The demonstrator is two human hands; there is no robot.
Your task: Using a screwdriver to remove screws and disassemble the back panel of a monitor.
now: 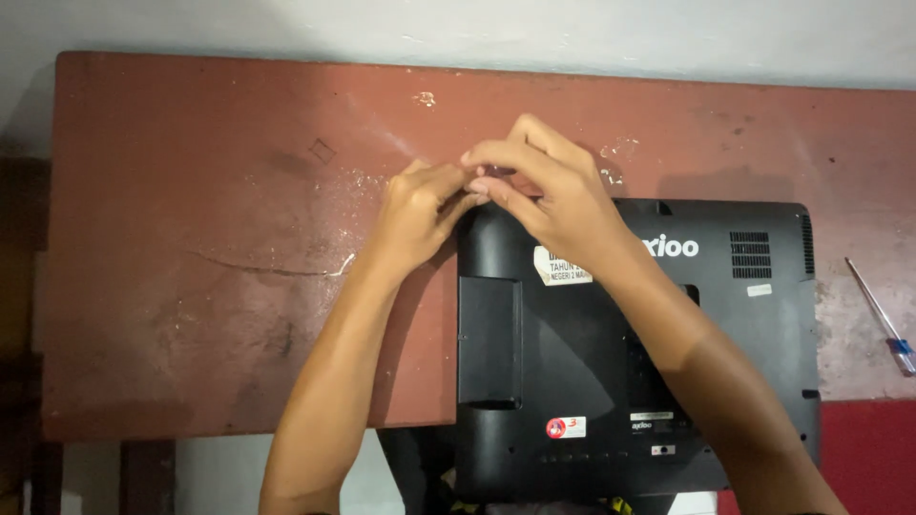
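Black plastic monitor (572,381) lies face-down on the counter (191,238); both hands' fingers (496,157) pinch something small, hidden, at its top-left corner. White label (563,267) above, round red sticker (556,428) below. Screwdriver (883,319) right; pale wall behind.

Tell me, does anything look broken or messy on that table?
Yes. The worn reddish-brown wooden table has a long crack left of the left hand and whitish scraped patches near both hands. The black plastic monitor back overhangs its front edge.
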